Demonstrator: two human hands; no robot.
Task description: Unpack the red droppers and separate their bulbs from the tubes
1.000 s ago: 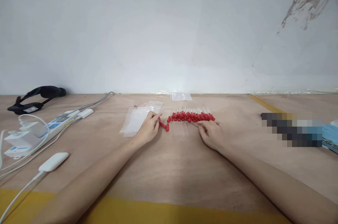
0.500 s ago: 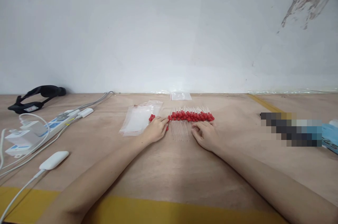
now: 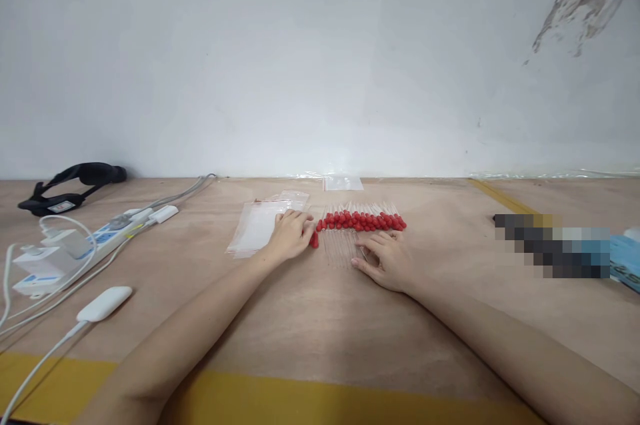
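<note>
A row of glass droppers with red rubber bulbs (image 3: pixel 363 220) lies on the wooden table, their thin clear tubes pointing both away from me and toward me. My left hand (image 3: pixel 290 235) rests at the row's left end with fingers bent and apart, its fingertips beside a loose red bulb (image 3: pixel 314 240). Whatever lies beneath that palm is hidden. On the right, my right hand (image 3: pixel 386 259) lies against the near clear tubes (image 3: pixel 340 250), thumb and forefinger apart at their right side. A stack of clear zip bags (image 3: pixel 250 228) sits left of my left hand, which partly covers it.
A power strip (image 3: pixel 95 245) with plugs and cables stands on the left, near a white charger-like device (image 3: pixel 105 303) and a black strap (image 3: pixel 73 188). Another bag (image 3: pixel 343 183) lies by the wall. At right are a pixelated dark object (image 3: pixel 550 245) and a blue item (image 3: pixel 625 257).
My left hand has shifted slightly left and away from the row, covering red bulbs seen left of it before. My right thumb and fingers have moved left and spread wider over the clear tubes.
</note>
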